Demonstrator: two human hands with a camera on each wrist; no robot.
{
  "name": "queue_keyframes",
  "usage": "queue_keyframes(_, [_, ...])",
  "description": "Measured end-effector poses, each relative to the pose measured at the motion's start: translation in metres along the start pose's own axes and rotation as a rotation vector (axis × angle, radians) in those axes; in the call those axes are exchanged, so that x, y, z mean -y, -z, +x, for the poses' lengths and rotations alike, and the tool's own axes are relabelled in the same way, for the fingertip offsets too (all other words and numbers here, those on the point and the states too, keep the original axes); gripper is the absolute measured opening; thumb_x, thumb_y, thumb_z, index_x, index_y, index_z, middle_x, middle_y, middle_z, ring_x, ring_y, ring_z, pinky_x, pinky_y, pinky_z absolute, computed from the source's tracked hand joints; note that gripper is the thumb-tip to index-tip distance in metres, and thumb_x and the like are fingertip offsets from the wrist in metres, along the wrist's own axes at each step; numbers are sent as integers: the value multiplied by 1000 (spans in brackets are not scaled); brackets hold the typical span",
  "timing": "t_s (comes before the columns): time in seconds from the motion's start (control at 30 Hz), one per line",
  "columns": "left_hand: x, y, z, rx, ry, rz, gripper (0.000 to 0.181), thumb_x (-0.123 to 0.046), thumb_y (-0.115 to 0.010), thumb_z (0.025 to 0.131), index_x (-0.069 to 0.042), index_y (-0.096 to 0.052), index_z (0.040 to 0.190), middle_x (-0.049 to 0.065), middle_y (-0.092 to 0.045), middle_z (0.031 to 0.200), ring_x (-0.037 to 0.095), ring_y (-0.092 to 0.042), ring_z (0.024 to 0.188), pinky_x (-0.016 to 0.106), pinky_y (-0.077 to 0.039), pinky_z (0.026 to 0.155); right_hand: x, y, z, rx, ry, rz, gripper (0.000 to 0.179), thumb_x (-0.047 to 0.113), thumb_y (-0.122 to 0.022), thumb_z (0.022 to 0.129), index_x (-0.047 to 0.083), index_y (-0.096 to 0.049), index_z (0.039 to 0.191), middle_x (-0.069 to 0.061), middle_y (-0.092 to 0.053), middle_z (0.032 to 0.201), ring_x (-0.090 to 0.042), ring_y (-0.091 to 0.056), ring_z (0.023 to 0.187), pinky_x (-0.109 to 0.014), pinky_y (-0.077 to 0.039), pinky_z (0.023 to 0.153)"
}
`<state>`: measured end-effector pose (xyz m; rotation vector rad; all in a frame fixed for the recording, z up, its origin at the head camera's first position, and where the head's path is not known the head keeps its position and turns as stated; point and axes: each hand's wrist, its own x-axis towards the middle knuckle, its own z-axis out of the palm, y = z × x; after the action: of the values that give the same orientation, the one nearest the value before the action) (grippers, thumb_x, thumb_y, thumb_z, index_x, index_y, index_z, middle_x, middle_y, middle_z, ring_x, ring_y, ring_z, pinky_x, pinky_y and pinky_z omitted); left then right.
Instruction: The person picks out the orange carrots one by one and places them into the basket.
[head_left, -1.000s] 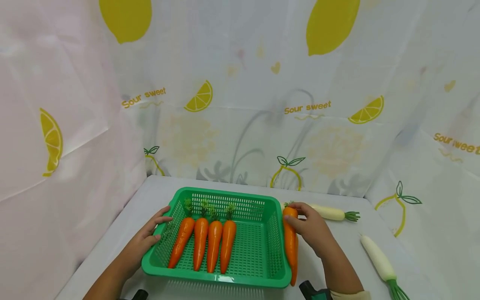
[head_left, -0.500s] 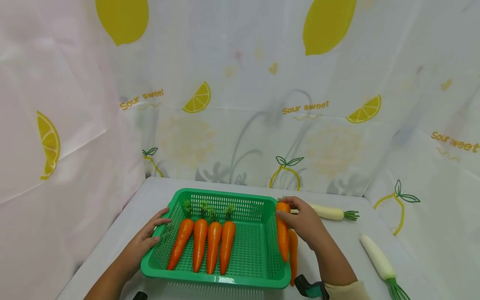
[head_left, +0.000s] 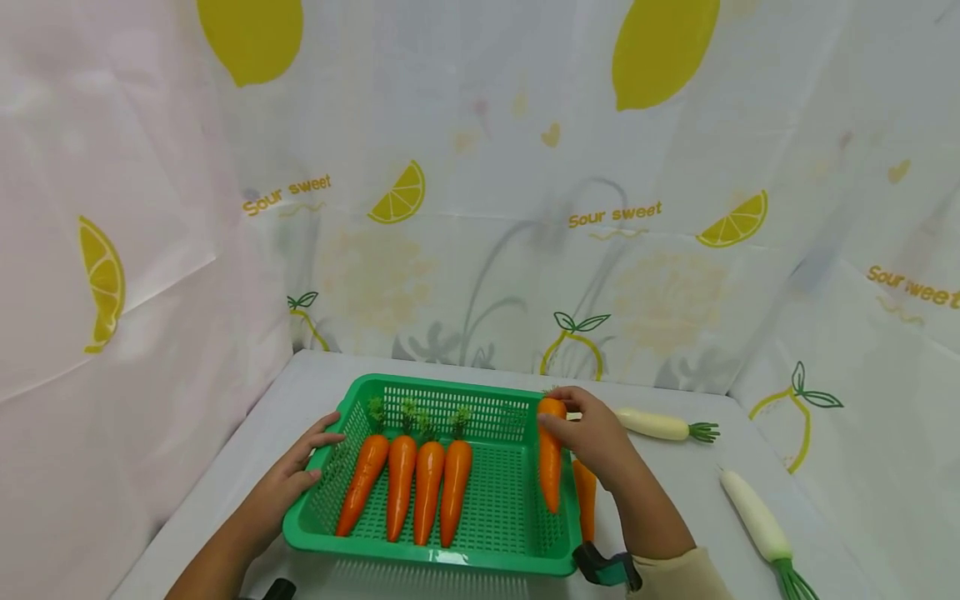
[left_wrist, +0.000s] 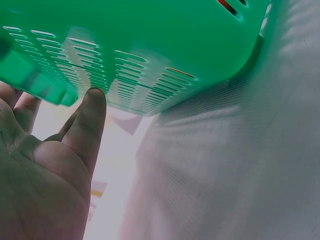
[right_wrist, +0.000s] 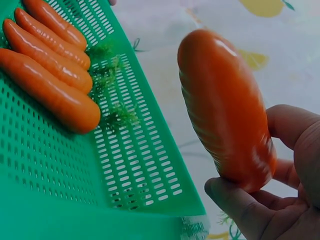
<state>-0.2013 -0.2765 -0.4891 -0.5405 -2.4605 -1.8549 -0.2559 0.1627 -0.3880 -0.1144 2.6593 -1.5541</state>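
Note:
A green plastic basket (head_left: 501, 500) stands on the table with several orange carrots (head_left: 402, 487) lying side by side inside, leafy tops toward the back. My left hand (head_left: 288, 479) holds the basket's left rim; in the left wrist view the thumb (left_wrist: 90, 122) lies along the slotted outer wall. Over the basket's right side, my right hand (head_left: 596, 433) grips another carrot (head_left: 551, 458) near its thick top end, tip pointing down toward me. In the right wrist view this carrot (right_wrist: 225, 110) sits between thumb and fingers, apart from the basket wall.
One more carrot (head_left: 585, 496) lies on the table against the basket's right outer side, partly hidden by the right arm. Two white radishes (head_left: 660, 425) with green tops lie to the right, the nearer radish (head_left: 757, 517) slanting toward me. Lemon-printed cloth (head_left: 480, 267) surrounds the table.
My right hand has lifted the carrot from beside the basket and carried it left over the right rim. The carrot beneath it is now exposed. The left hand stays on the rim.

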Motion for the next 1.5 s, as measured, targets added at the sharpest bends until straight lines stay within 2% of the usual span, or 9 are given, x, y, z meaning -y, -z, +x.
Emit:
queue_keyframes(0.23, [2, 1, 0, -5, 0, 5, 40, -8, -43, 106, -9, -51, 146, 2, -19, 175, -17, -19, 141, 13, -37, 100, 5, -5, 7, 5, 21, -51, 44, 36, -75, 96, 20, -64, 135, -15, -58, 142, -27, -64, 103, -39, -57, 82])
queue_keyframes(0.43, [2, 0, 1, 5, -10, -9, 40, -10, -43, 107, -8, -50, 146, 1, -18, 175, -17, -19, 141, 13, -37, 101, 12, -12, 11, 22, 27, -32, 41, 32, -75, 96, 17, -65, 132, -16, -59, 139, -24, -65, 93, -39, -58, 81])
queue_keyframes(0.73, [0, 1, 1, 2, -15, 3, 39, -12, -42, 108, -9, -51, 147, 3, -18, 175, -19, -17, 141, 10, -34, 101, 19, -24, 19, 53, 28, -50, 37, 29, -74, 97, 16, -62, 130, -15, -60, 137, -25, -65, 94, -44, -58, 85])
queue_keyframes(0.9, [-2, 0, 0, 13, -7, 4, 39, -14, -43, 109, -10, -51, 147, 3, -18, 175, -17, -17, 141, 10, -32, 101, 18, -30, 22, 73, 6, -29, 35, 26, -74, 97, 15, -60, 127, -15, -59, 134, -24, -65, 90, -49, -58, 87])
queue_keyframes(1.0, [-2, 1, -1, 7, -10, 12, 39, -13, -44, 108, -10, -51, 147, 4, -19, 175, -18, -18, 141, 10, -33, 101, 17, -35, 26, 87, 23, -44, 35, 28, -75, 96, 14, -60, 125, -15, -61, 131, -24, -65, 89, -47, -57, 85])
queue_keyframes(1.27, [1, 1, 0, -3, -22, 9, 39, -12, -43, 109, -8, -51, 146, 4, -18, 175, -18, -19, 142, 12, -35, 101, 14, -44, 36, 132, 40, -9, 34, 26, -74, 96, 9, -59, 122, -14, -65, 113, -24, -65, 86, -48, -57, 83])
queue_keyframes(1.37, [2, 1, 0, 1, -33, 8, 39, -13, -42, 109, -7, -50, 147, 4, -18, 175, -18, -19, 142, 11, -34, 101, 11, -47, 37, 149, 36, 15, 33, 24, -74, 97, 6, -58, 120, -14, -66, 110, -24, -64, 86, -50, -57, 84])
queue_keyframes(1.5, [3, 1, 0, 3, -35, 6, 39, -13, -42, 109, -7, -50, 147, 6, -17, 175, -19, -17, 142, 8, -30, 101, 11, -51, 37, 163, 29, -3, 34, 24, -74, 96, 6, -58, 120, -14, -66, 110, -24, -64, 86, -49, -56, 84])
